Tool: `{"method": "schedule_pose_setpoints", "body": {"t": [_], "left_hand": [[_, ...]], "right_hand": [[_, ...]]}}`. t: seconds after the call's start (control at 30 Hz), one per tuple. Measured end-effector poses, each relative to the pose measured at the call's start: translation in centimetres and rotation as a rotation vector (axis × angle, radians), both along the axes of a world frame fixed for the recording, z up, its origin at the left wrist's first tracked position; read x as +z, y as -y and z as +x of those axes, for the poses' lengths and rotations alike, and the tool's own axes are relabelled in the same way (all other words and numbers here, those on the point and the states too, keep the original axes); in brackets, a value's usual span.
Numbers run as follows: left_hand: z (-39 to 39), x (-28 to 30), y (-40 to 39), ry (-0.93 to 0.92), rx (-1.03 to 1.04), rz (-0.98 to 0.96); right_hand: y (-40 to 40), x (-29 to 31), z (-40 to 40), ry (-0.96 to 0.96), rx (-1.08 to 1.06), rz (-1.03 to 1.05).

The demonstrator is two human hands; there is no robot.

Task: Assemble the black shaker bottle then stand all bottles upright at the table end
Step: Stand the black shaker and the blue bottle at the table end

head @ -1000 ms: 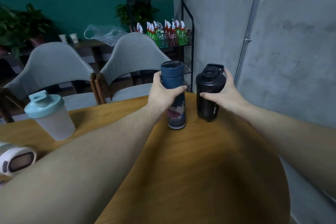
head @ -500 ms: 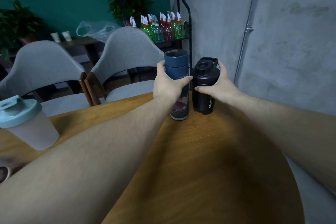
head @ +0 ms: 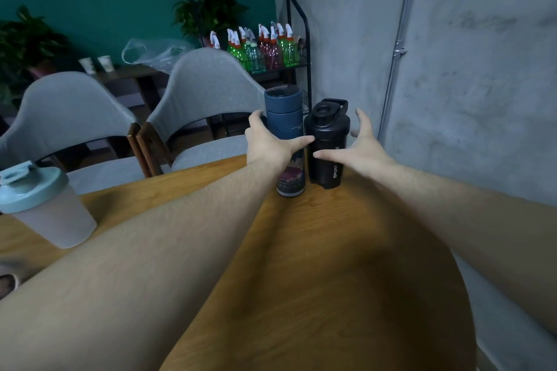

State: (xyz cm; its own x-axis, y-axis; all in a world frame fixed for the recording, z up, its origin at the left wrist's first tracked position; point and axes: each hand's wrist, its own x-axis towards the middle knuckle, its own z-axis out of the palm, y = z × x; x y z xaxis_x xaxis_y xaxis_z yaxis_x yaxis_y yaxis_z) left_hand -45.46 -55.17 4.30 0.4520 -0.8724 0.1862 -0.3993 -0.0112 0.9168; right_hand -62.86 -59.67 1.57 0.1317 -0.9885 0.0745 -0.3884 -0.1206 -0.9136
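Frosted shaker with teal lid (head: pixel 45 205) upright at 9 o'clock on the tabletop (head: pixel 331 250), well apart from the pair at the far end. Left hand (head: pixel 268 144) grip wrapped around the blue flask (head: pixel 286 135), upright at 12 o'clock. Black shaker bottle (head: pixel 327 144) just beside it, lid on, long axis vertical. Right hand (head: pixel 358 147) grip spread apart, thumb at the black body, other fingers clear of it. Likely next: fetch the frosted shaker; it lies left, nearer the left hand.
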Motion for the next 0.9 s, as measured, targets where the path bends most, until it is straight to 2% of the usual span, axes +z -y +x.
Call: {"method": "schedule_pose_setpoints", "body": {"t": [0.27, 0.57, 0.9], "left_hand": [[2.8, 1.3, -8.1, 0.039, -0.010, 0.080], [11.3, 1.5, -21.2, 0.102, -0.110, 0.222], [23.1, 3.8, -32.4, 0.349, -0.123, 0.362]], "right_hand": [[-7.0, 0.9, 0.0, -0.139, -0.078, -0.132], [-17.7, 3.9, 6.5, -0.209, 0.200, -0.104], [-25.1, 5.2, 18.3, -0.261, 0.405, -0.100]]}}
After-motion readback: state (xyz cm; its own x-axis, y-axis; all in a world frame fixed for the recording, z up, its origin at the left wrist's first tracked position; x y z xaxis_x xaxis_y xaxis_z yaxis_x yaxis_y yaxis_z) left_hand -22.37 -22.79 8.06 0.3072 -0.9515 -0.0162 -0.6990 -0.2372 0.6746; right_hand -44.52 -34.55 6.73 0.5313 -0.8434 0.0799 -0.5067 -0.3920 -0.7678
